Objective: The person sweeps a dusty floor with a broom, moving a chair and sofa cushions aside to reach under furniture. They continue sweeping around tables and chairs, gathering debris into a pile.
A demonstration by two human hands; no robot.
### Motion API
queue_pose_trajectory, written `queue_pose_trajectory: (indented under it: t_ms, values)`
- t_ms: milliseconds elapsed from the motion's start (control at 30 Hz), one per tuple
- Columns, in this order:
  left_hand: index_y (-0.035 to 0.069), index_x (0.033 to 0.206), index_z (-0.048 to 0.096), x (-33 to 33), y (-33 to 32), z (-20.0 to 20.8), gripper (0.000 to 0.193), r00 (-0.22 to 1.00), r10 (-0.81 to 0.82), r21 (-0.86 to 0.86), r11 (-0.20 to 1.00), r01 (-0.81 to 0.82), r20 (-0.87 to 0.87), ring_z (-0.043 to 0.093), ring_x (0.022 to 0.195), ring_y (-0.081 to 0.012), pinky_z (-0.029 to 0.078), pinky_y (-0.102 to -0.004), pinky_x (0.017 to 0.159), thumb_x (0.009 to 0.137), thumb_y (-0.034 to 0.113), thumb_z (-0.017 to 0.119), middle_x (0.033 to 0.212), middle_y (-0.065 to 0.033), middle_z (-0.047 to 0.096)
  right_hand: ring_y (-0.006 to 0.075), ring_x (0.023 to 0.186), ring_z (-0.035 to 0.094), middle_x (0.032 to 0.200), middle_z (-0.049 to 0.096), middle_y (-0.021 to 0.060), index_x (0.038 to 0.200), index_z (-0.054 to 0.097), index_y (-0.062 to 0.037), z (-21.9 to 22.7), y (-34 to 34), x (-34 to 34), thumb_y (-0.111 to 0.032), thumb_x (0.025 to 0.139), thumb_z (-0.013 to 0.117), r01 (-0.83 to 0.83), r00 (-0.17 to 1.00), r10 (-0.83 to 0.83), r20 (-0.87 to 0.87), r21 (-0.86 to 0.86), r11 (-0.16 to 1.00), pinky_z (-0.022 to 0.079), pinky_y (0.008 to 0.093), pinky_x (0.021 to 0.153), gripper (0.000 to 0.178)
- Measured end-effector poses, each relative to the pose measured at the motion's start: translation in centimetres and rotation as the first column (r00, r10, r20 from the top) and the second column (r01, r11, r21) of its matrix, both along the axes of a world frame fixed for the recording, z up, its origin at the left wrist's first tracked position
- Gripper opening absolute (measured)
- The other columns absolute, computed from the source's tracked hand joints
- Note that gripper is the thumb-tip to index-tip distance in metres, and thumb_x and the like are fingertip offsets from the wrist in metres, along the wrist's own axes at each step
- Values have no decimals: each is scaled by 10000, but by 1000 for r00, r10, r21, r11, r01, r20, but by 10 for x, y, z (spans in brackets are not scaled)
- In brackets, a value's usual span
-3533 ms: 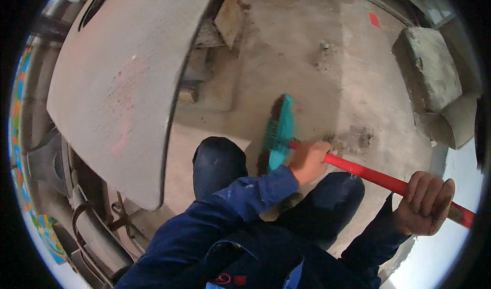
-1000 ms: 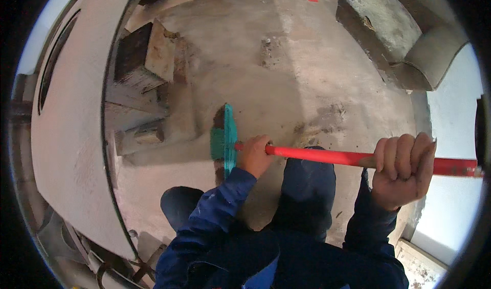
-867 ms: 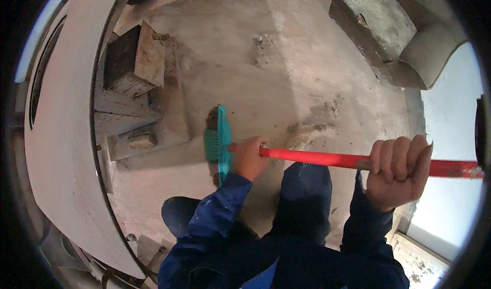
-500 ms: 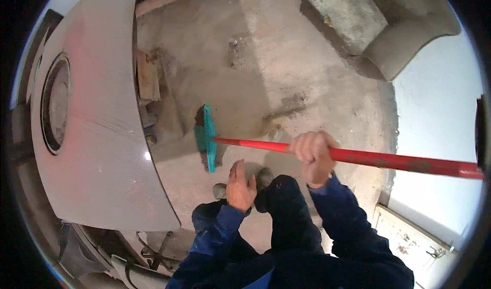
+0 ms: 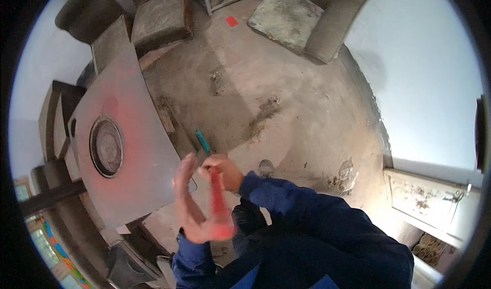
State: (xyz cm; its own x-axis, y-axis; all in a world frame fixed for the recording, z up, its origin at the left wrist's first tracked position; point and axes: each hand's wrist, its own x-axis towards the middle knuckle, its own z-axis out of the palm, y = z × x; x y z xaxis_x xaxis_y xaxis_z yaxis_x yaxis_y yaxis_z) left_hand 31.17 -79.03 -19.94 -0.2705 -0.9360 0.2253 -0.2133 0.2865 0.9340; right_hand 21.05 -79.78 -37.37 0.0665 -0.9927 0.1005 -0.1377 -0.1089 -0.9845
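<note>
A broom with a red handle and a teal head stands steeply in front of me, its head down on the floor. My right hand is wrapped round the handle, partly hiding the lower shaft. Beside the upper end of the handle is my left hand, its fingers stretched out and apart. Motion blurs this hand, and the handle's end overlaps its thumb side. Most of the broom head is hidden behind the table edge and my hands.
Close on the left stands a pale table with a round dark-rimmed dish. Stained upholstered seats stand behind it, another seat farther right. A red piece lies on the dirty floor. At right are a wall and white cabinet.
The broom has swung from lying across to the right into a steep stance. My right hand moved left with it, and my left hand rose to the handle's end. The view has turned.
</note>
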Motion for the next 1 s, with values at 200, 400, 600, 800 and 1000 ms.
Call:
queue_pose_trajectory:
  t_ms: [200,400,600,800,1000]
  values:
    - [-48,978,607,-30,18,74,427,976,219,-4,976,-219,-15,542,648,-159,410,-289,624,906,370,653,750,-106,589,392,773,557,760,547,189,751,532,-22,18,-6,31,-323,932,603,-63,997,61,37,59,996,412,493,685,359]
    - [2,687,571,-87,19,60,448,987,-140,104,986,132,75,479,530,-139,353,-278,526,944,368,607,570,-71,527,403,789,561,740,525,174,726,507,-23,-33,-1,-2,-313,937,579,41,997,-46,57,99,994,435,485,704,366]
    - [19,637,571,-152,5,42,456,889,-431,55,895,443,-152,474,452,-149,356,-303,445,938,353,648,513,-53,511,399,820,594,790,570,165,751,542,-56,-21,33,-102,-335,923,590,215,972,-197,-130,136,967,458,492,694,332]
    - [36,632,507,-196,23,68,411,714,-634,-47,757,652,-297,412,385,-166,364,-327,411,965,258,603,470,-51,473,369,840,610,828,602,143,813,588,-84,-1,81,-165,-319,895,604,296,910,-245,-335,108,949,482,488,718,250]
    - [60,630,491,-190,35,88,407,695,-625,26,736,676,-356,419,365,-175,387,-340,406,959,276,598,438,-43,455,359,844,602,832,597,125,832,593,-85,15,110,-189,-282,885,620,419,845,-373,-383,40,907,469,488,744,206]
